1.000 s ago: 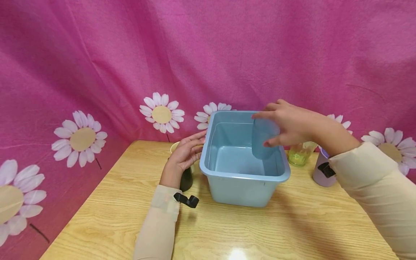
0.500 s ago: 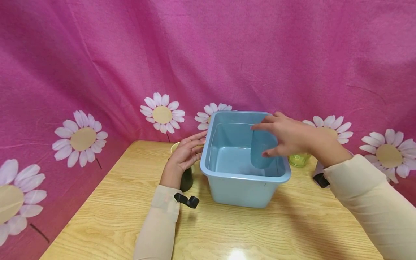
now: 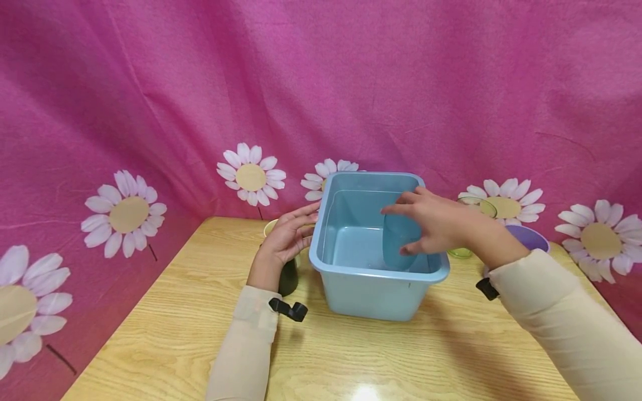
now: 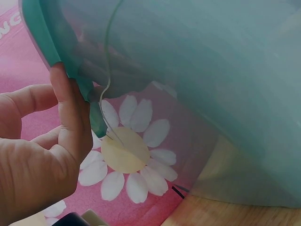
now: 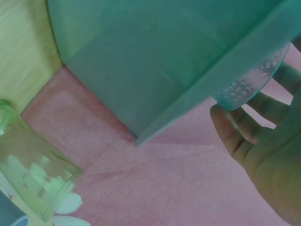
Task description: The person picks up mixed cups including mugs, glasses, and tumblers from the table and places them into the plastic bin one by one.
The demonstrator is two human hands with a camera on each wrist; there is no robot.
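Note:
A light blue plastic tub (image 3: 373, 295) stands on the wooden table. My right hand (image 3: 441, 223) reaches over its right rim and grips a translucent blue cup (image 3: 396, 242) inside the tub, fingers and thumb on opposite sides. In the right wrist view, a round end of the cup (image 5: 237, 93), with raised dots, shows above the tub's edge beside my fingers. My left hand (image 3: 285, 236) touches the tub's left rim with loosely extended fingers. In the left wrist view, those fingers (image 4: 66, 101) lie against the outside of the rim.
Left of the tub, partly behind my left hand, stand a dark cup (image 3: 288, 278) and a cream-rimmed cup (image 3: 268, 226). Right of it are a green glass (image 5: 37, 165) and a purple cup (image 3: 529, 238), partly behind my right arm. A pink flowered cloth (image 3: 376, 83) hangs behind.
My right hand has lowered the blue cup deeper into the tub and slightly left. The purple cup's mouth shows more now. My left hand and the tub stay put.

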